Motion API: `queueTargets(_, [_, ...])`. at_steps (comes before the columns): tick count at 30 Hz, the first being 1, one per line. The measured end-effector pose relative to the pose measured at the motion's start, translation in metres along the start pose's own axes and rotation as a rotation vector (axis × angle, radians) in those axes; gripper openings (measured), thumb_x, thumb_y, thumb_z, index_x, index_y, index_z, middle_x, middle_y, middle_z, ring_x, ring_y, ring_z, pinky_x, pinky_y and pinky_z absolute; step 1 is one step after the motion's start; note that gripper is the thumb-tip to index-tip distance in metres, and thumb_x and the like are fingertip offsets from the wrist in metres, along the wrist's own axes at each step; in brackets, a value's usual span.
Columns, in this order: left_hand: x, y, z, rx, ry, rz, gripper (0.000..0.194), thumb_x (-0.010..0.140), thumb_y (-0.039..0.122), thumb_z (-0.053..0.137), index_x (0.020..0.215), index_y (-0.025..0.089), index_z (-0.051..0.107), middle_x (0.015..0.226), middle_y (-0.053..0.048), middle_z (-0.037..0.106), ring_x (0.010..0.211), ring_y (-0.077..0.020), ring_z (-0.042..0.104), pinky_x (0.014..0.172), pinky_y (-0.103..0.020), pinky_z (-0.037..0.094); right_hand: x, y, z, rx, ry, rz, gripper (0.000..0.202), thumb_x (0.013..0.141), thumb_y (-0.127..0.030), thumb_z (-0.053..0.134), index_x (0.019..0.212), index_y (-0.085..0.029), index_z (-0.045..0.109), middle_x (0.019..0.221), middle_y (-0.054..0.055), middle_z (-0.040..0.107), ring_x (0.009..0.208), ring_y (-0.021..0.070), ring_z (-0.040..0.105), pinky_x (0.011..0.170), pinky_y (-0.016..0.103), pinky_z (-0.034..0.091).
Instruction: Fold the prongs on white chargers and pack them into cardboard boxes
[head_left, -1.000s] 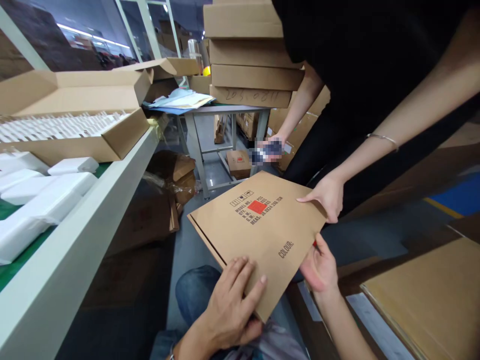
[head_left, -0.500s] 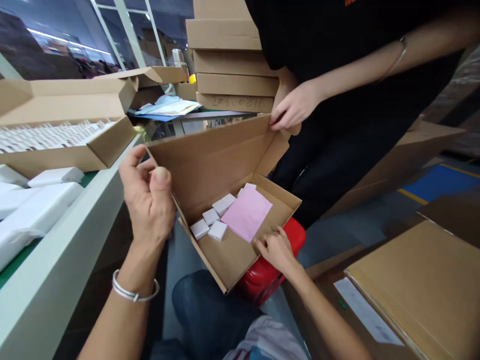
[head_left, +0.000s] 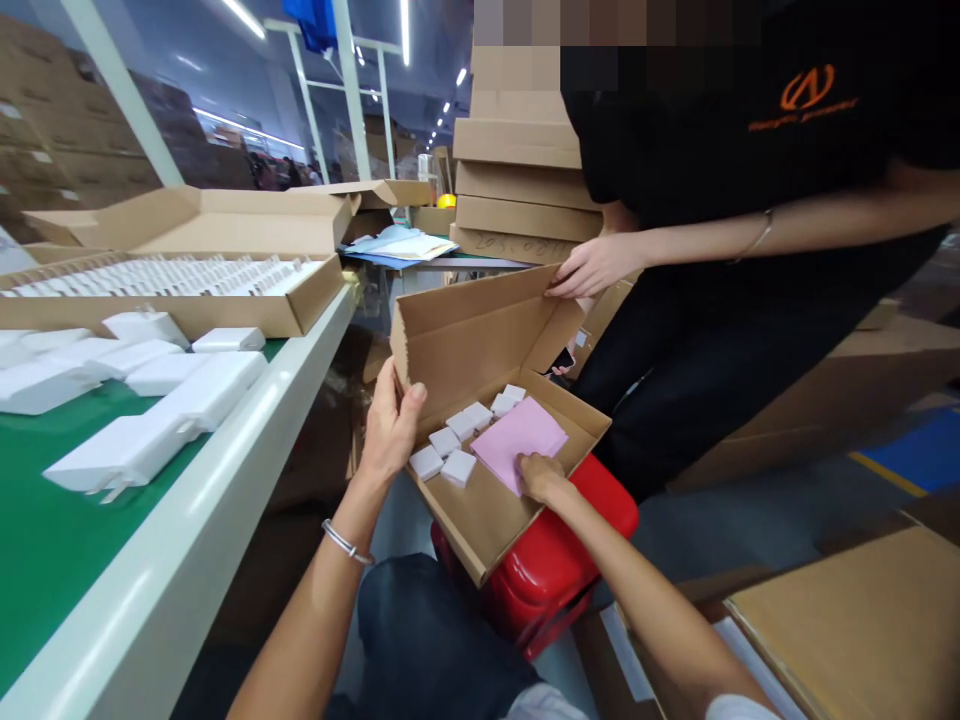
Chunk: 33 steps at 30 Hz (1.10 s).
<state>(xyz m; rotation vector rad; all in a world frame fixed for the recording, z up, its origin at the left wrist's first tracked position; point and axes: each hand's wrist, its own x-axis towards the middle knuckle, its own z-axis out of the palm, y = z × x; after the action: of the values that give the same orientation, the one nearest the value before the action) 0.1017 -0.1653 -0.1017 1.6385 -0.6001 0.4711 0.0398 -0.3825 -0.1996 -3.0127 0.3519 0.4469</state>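
Note:
An open cardboard box (head_left: 480, 525) rests tilted on a red stool (head_left: 574, 545), its lid raised. My left hand (head_left: 391, 425) grips the lid's left side flap, thumb inside. Inside the box lie several small white blocks (head_left: 459, 467) and a sheet of pink paper (head_left: 514, 438). My right hand (head_left: 541, 477) reaches over the near edge with curled fingers on the paper's lower right part; its fingertips are partly hidden. A co-worker's hand (head_left: 592, 268) holds the top right corner of the lid.
To the left runs a green conveyor belt (head_left: 45, 545) with a white rail, carrying several white plug adapters (head_left: 161, 420). A carton of white pieces (head_left: 247, 312) stands beyond them. Stacked boxes (head_left: 517, 180) rise behind; another carton (head_left: 855, 620) sits at right.
My right hand has moved from the box's near edge onto the pink paper. My left hand has slid lower along the lid flap. The camera view has shifted, showing more of the belt.

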Motion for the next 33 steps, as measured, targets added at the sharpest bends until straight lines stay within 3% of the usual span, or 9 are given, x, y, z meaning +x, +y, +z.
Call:
queueTargets(6, [-0.005, -0.003, -0.004, 0.105, -0.063, 0.004, 0.056, 0.080, 0.046, 0.045, 0.128, 0.020, 0.033, 0.128, -0.009, 0.041, 0.118, -0.0246, 0.037, 0.099, -0.040, 0.029, -0.003, 0.005, 0.006, 0.057, 0.126, 0.067, 0.021, 0.076, -0.011, 0.046, 0.089, -0.010, 0.063, 0.090, 0.016, 0.062, 0.086, 0.0279, 0.060, 0.070, 0.037, 0.046])
queueTargets(10, [-0.008, -0.003, -0.004, 0.143, -0.051, -0.010, 0.056, 0.080, 0.045, 0.046, 0.128, 0.020, 0.033, 0.126, -0.009, 0.043, 0.116, -0.0250, 0.040, 0.096, -0.041, 0.032, -0.018, 0.015, 0.019, 0.149, 0.398, 0.079, 0.039, 0.087, -0.017, 0.022, 0.120, -0.014, 0.044, 0.118, 0.012, 0.050, 0.107, 0.0167, 0.049, 0.083, 0.029, 0.042])
queueTargets(13, [-0.012, 0.000, -0.001, 0.150, -0.044, -0.002, 0.057, 0.080, 0.044, 0.046, 0.129, 0.020, 0.032, 0.124, -0.009, 0.045, 0.113, -0.0244, 0.042, 0.095, -0.041, 0.034, -0.031, 0.027, 0.026, 0.266, 0.647, 0.127, 0.047, 0.086, -0.012, 0.007, 0.118, -0.006, 0.042, 0.117, 0.015, 0.048, 0.110, 0.0140, 0.045, 0.089, 0.026, 0.037])
queueTargets(15, [-0.014, 0.002, 0.003, 0.153, -0.047, -0.007, 0.057, 0.080, 0.044, 0.046, 0.128, 0.020, 0.032, 0.122, -0.009, 0.046, 0.112, -0.0241, 0.043, 0.094, -0.040, 0.034, -0.034, 0.033, 0.020, 0.268, 0.589, 0.040, 0.039, 0.086, -0.019, 0.020, 0.110, -0.008, 0.048, 0.110, 0.014, 0.052, 0.102, 0.0157, 0.050, 0.085, 0.025, 0.039])
queueTargets(17, [-0.016, 0.003, 0.006, 0.156, -0.051, -0.015, 0.057, 0.079, 0.045, 0.047, 0.127, 0.019, 0.033, 0.121, -0.010, 0.046, 0.112, -0.0242, 0.043, 0.094, -0.040, 0.035, -0.030, 0.032, 0.006, 0.201, 0.389, -0.104, 0.032, 0.080, -0.031, 0.042, 0.105, -0.013, 0.052, 0.103, 0.010, 0.057, 0.093, 0.0173, 0.055, 0.078, 0.024, 0.042])
queueTargets(20, [-0.016, 0.006, 0.010, 0.167, -0.033, -0.012, 0.059, 0.077, 0.046, 0.049, 0.127, 0.019, 0.033, 0.121, -0.010, 0.045, 0.111, -0.0241, 0.043, 0.094, -0.039, 0.035, -0.010, 0.014, -0.015, 0.122, 0.246, -0.189, 0.047, 0.066, -0.043, 0.060, 0.104, -0.016, 0.053, 0.094, 0.008, 0.061, 0.087, 0.0224, 0.057, 0.074, 0.028, 0.042])
queueTargets(23, [-0.016, 0.007, 0.012, 0.173, -0.018, -0.025, 0.057, 0.078, 0.046, 0.049, 0.126, 0.019, 0.034, 0.119, -0.009, 0.047, 0.108, -0.0233, 0.045, 0.092, -0.039, 0.036, 0.011, -0.014, -0.021, 0.049, 0.203, -0.181, 0.053, 0.065, -0.042, 0.060, 0.108, -0.013, 0.050, 0.093, 0.013, 0.061, 0.086, 0.0275, 0.058, 0.073, 0.034, 0.041])
queueTargets(26, [-0.015, 0.008, 0.012, 0.165, -0.017, -0.045, 0.055, 0.077, 0.047, 0.049, 0.123, 0.018, 0.038, 0.117, -0.009, 0.049, 0.106, -0.0232, 0.047, 0.090, -0.038, 0.037, 0.022, -0.027, -0.024, 0.007, 0.174, -0.175, 0.039, 0.070, -0.029, 0.057, 0.105, -0.011, 0.052, 0.092, 0.015, 0.062, 0.085, 0.0263, 0.059, 0.071, 0.031, 0.041])
queueTargets(33, [-0.012, 0.006, 0.011, 0.137, -0.031, -0.079, 0.053, 0.076, 0.047, 0.050, 0.121, 0.019, 0.040, 0.116, -0.008, 0.050, 0.104, -0.0228, 0.048, 0.087, -0.036, 0.039, 0.008, 0.020, -0.077, -0.010, 0.298, -0.151, 0.033, 0.082, -0.017, 0.036, 0.114, -0.017, 0.046, 0.102, 0.009, 0.060, 0.091, 0.0163, 0.057, 0.073, 0.022, 0.040])
